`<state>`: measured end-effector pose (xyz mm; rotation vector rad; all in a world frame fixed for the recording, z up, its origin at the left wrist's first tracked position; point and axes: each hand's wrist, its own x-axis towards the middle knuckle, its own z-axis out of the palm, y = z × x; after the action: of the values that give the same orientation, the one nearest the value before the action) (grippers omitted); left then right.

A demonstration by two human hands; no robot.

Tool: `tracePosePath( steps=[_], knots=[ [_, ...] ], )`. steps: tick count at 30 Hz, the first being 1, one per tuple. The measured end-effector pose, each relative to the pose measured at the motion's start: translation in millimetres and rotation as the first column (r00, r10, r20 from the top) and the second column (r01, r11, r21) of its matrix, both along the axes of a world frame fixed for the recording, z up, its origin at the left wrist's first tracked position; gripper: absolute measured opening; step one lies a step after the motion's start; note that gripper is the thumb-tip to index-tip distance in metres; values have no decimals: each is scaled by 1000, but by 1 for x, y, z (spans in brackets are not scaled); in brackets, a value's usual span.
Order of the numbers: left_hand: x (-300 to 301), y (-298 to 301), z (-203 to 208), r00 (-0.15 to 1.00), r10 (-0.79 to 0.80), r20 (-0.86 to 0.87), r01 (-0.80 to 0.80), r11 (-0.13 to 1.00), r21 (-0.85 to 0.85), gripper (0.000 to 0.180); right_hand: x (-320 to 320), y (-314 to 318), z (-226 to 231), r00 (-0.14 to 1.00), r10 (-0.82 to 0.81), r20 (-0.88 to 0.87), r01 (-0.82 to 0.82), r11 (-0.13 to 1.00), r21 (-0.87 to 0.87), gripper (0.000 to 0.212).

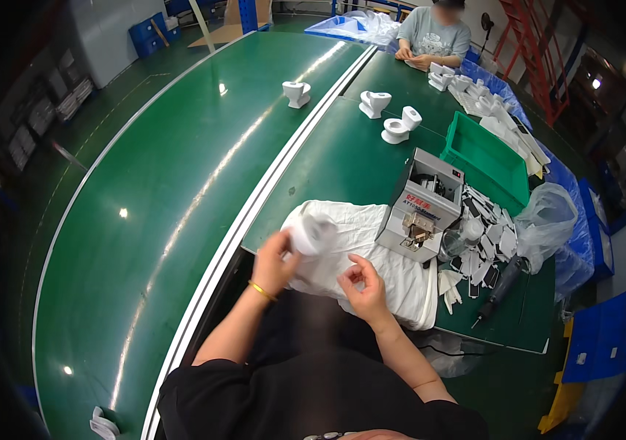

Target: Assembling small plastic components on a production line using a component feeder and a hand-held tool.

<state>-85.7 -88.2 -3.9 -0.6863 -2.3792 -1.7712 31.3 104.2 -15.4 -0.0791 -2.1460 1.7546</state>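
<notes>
A small white toilet-shaped piece [313,235], smeared by motion, is gripped in my left hand [276,260] above a white cloth [364,220]. To its right, my right hand [364,288] hovers over the same cloth, its fingers loosely curled and the thumb and index tips apart. I see nothing held in that hand. Just beyond it stands a grey box-shaped tabletop dispenser [412,209]. Farther up the green table are two more white toilet-shaped pieces, one turned away [374,104] and one showing its seat [401,126].
Another toilet-shaped piece [297,94] stands on the long green surface [181,147] across the white rail. Right of the dispenser are a green bin [487,158], scattered white and black pieces [485,246], a plastic bag [549,220] and an electric screwdriver [502,287]. A co-worker [434,37] sits at the far end.
</notes>
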Motion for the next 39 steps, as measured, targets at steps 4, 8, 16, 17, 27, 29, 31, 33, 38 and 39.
tracePosePath(
  steps=[4, 8, 16, 17, 27, 29, 31, 33, 38, 39],
  knots=[
    [-84, -56, 7, 963, 266, -40, -263, 962, 73, 31, 1, -1, 4, 1000, -14, -11, 15, 999, 43, 36],
    [-152, -112, -3, 833, 539, -128, -547, 765, -340, 43, -1, -3, 7, 997, -32, -71, 46, 978, 203, 30],
    [-169, -130, -23, 804, 530, -271, -582, 603, -546, 63, 1, -2, 10, 996, -9, -94, 31, 971, 236, 26],
    [-166, -130, -23, 768, 586, -258, -619, 574, -536, 72, 1, -2, 9, 996, -2, -92, 24, 973, 231, 26],
    [-73, -29, 50, 716, 334, -613, -551, 809, -203, 71, 0, 0, 10, 996, 2, -87, 20, 969, 248, 24],
    [-58, 0, 39, 786, 211, -582, -375, 910, -177, 68, -1, 0, 8, 996, -2, -88, 22, 975, 223, 24],
    [-48, 24, 25, 863, 47, -503, -207, 941, -268, 62, 0, -1, 9, 996, -10, -90, 27, 980, 197, 24],
    [-35, 46, 13, 892, -59, -447, -105, 937, -333, 59, 1, -1, 9, 996, -10, -87, 26, 982, 186, 24],
    [-20, 67, -6, 894, -171, -414, -119, 800, -588, 45, 2, -1, 12, 997, -10, -72, 24, 981, 191, 23],
    [-20, 67, -6, 893, -174, -415, -116, 801, -587, 45, 2, 0, 13, 997, -4, -78, 21, 976, 217, 22]
  ],
)
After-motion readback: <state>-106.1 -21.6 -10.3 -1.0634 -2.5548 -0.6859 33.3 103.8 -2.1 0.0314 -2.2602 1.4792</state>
